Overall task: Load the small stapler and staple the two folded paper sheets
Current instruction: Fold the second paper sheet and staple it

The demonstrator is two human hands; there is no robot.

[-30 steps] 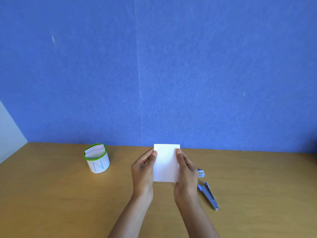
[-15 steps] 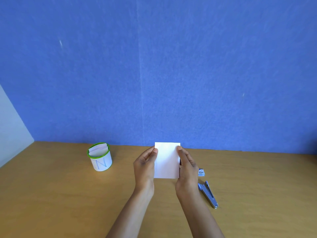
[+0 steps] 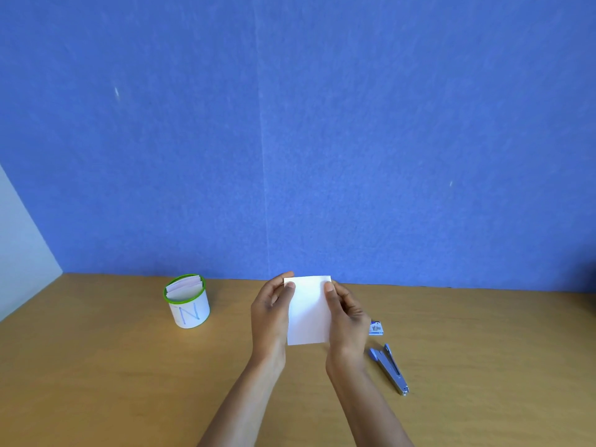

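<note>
Head view: what has changed over the last second?

— Very little. The paper (image 3: 309, 312) stays upright between both hands above the table (image 3: 96, 366), about where it was. The thumbs have crept a little onto its top corners.

And the hands?

— The left hand (image 3: 269, 312) pinches the left edge, thumb in front and a fingertip showing behind the corner. The right hand (image 3: 346, 317) does the same on the right edge. Neither holds anything else.

So what does that mean for the job?

— I'd say the sheets are still being squared up and no stapling has begun. The stapler (image 3: 388, 367) lies untouched on the table just right of the right wrist, with the staple box (image 3: 376, 328) a little beyond it. I can't tell whether it is loaded.

What are the materials like?

— The paper is a plain matte white rectangle with crisp edges, and it looks stiff enough to stand unsupported. I can't tell whether it is one layer or two. The stapler is slim, blue and silvery metal, its two arms splayed in a narrow V. The table is smooth tan wood and the wall (image 3: 322, 124) is a grainy blue. The cup (image 3: 188, 304) is a white cylinder with a green rim, and it holds folded slips.
</note>
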